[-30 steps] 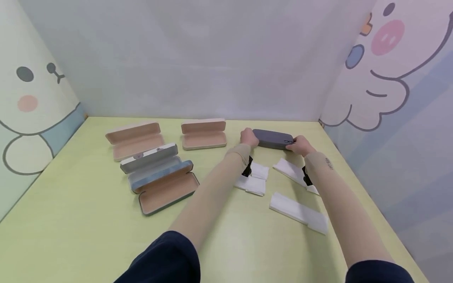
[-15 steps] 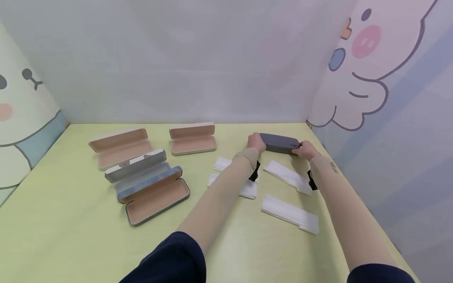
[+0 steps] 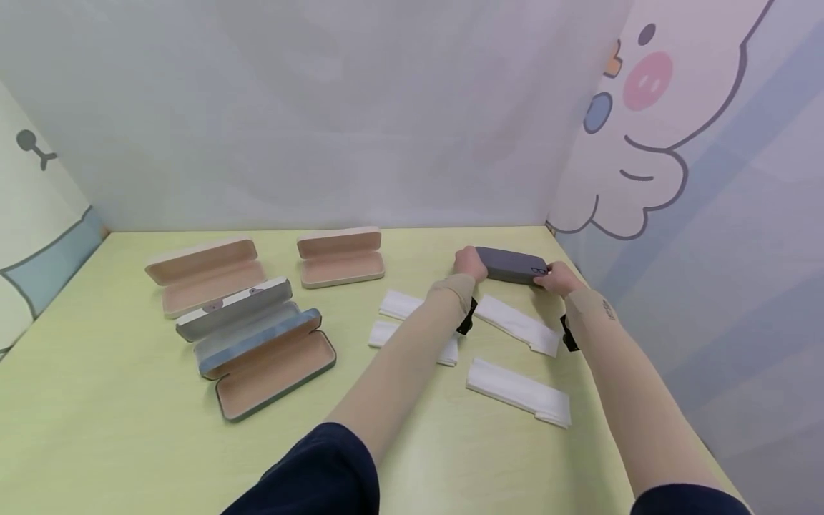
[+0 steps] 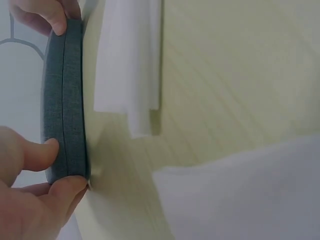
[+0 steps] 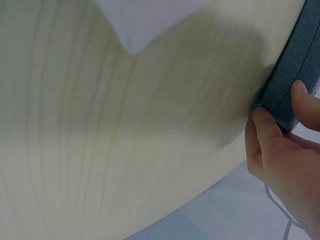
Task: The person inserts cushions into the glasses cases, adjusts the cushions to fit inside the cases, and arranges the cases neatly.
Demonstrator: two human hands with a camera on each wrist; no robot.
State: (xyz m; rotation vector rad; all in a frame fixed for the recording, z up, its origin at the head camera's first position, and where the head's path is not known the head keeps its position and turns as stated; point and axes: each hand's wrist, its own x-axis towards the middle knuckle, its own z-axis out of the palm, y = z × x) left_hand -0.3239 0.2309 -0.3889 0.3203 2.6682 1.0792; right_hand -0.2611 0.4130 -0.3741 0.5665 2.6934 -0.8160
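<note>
A closed dark grey glasses case (image 3: 511, 265) with a small glasses print lies at the far right of the table in the head view. My left hand (image 3: 471, 264) holds its left end; in the left wrist view the thumb of that left hand (image 4: 35, 185) presses one face of the case (image 4: 72, 100), with fingers under the end. The opposite end is pinched by my right hand (image 3: 558, 279). From the right wrist, the right hand (image 5: 285, 150) shows its thumb on one side of the case (image 5: 295, 70) and fingertips at the lower edge near the tabletop.
Several opened glasses cases stand on the left: two pink-lined ones (image 3: 215, 282) (image 3: 342, 268) behind, a grey one (image 3: 238, 322) and a blue-lidded one (image 3: 277, 375) in front. Folded white cloths (image 3: 518, 325) (image 3: 518, 390) (image 3: 399, 304) lie nearer. A wall (image 3: 322, 143) borders the table's back.
Both hands have shifted the grey glasses case rightward, toward the table's right edge, past the cloths. The head view has turned right, so the opened cases appear further left.
</note>
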